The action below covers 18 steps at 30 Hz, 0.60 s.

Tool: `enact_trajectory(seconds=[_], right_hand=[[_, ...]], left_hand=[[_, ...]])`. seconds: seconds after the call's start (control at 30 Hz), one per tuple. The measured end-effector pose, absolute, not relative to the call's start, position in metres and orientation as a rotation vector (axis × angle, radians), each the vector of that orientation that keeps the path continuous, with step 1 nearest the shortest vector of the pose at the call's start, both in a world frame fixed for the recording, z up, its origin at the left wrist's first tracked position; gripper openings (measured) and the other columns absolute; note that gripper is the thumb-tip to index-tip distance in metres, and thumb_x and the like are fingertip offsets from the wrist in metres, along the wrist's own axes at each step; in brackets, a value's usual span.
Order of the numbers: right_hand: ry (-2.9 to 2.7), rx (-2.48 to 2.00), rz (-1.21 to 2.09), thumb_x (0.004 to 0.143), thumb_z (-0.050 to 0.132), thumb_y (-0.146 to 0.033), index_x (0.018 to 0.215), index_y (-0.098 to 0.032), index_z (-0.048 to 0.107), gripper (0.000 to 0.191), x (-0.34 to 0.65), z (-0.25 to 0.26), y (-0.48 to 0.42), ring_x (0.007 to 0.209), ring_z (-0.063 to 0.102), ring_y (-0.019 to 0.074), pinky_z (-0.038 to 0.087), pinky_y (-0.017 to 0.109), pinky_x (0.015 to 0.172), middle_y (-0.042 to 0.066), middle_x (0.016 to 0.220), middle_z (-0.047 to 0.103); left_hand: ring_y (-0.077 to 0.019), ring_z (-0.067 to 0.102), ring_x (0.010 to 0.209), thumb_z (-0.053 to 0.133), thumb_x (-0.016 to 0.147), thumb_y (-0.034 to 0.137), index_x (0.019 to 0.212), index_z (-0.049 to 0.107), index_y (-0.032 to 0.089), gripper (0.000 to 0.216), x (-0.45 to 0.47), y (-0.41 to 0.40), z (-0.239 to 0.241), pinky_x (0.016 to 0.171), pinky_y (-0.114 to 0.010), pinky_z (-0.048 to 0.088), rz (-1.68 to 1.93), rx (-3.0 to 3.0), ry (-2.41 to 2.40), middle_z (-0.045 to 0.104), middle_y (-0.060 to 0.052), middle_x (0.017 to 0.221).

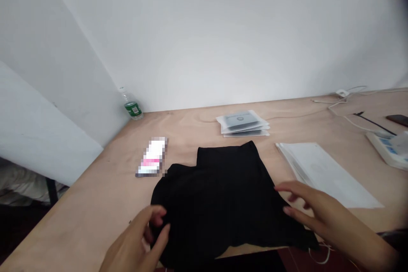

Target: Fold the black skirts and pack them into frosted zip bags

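Note:
A piece of black cloth (pixel 219 195), seemingly a garment, lies spread in front of me with its lower part at the table's near edge. Over its left side is my left hand (pixel 140 238), fingers half curled and the thumb apart from them. My right hand (pixel 314 210) is at the cloth's right edge, with the index finger and thumb spread apart and their tips close to the fabric. Neither hand grips the cloth. A white string (pixel 320 259) shows below its lower right corner.
A phone (pixel 152 157) with a lit, blurred screen lies left of the cloth. Behind it stand a stack of packaged items (pixel 242 121) and a plastic bottle (pixel 132 108). White plastic bags (pixel 328 174) lie to the right, near cables (pixel 342 95) and a white device (pixel 387 151).

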State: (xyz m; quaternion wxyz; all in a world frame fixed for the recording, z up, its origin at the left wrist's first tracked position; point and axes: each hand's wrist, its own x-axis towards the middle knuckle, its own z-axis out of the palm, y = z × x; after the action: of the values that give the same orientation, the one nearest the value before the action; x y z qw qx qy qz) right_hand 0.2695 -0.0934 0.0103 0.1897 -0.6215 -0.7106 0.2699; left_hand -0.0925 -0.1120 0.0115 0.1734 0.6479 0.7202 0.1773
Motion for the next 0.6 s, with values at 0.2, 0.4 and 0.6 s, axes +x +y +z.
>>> enact_trajectory(seconds=[0.2, 0.4, 0.6], right_hand=[[-2.386, -1.709, 0.335, 0.086, 0.035, -0.023, 0.123, -0.015, 0.051, 0.04, 0.165, 0.032, -0.027, 0.116, 0.047, 0.0234, 0.036, 0.038, 0.097, 0.01, 0.13, 0.05], [-2.264, -1.925, 0.219, 0.09, 0.025, -0.025, 0.134, -0.006, 0.035, 0.049, 0.141, -0.024, 0.022, 0.132, 0.023, 0.0258, 0.02, 0.046, 0.105, 0.015, 0.142, 0.032], [-2.066, -2.099, 0.068, 0.088, 0.015, -0.056, 0.139, -0.003, 0.023, 0.074, 0.18, -0.055, 0.03, 0.136, 0.004, 0.0271, -0.002, 0.05, 0.107, 0.015, 0.147, 0.019]], left_hand=[[-0.0234, 0.041, 0.122, 0.039, 0.085, 0.019, 0.12, 0.048, 0.018, 0.037, 0.004, -0.021, 0.021, 0.096, -0.038, 0.037, 0.309, 2.573, 1.66, 0.048, -0.009, 0.131], [-0.03, 0.018, 0.134, 0.038, 0.087, 0.029, 0.132, 0.04, 0.018, 0.046, 0.026, 0.022, -0.026, 0.106, -0.055, 0.011, 0.215, 2.622, 1.681, 0.036, -0.009, 0.142], [-0.0291, 0.011, 0.136, 0.022, 0.087, 0.058, 0.135, 0.033, 0.028, 0.057, -0.009, 0.026, -0.041, 0.103, -0.061, 0.001, 0.216, 2.6, 1.737, 0.029, -0.002, 0.145]])
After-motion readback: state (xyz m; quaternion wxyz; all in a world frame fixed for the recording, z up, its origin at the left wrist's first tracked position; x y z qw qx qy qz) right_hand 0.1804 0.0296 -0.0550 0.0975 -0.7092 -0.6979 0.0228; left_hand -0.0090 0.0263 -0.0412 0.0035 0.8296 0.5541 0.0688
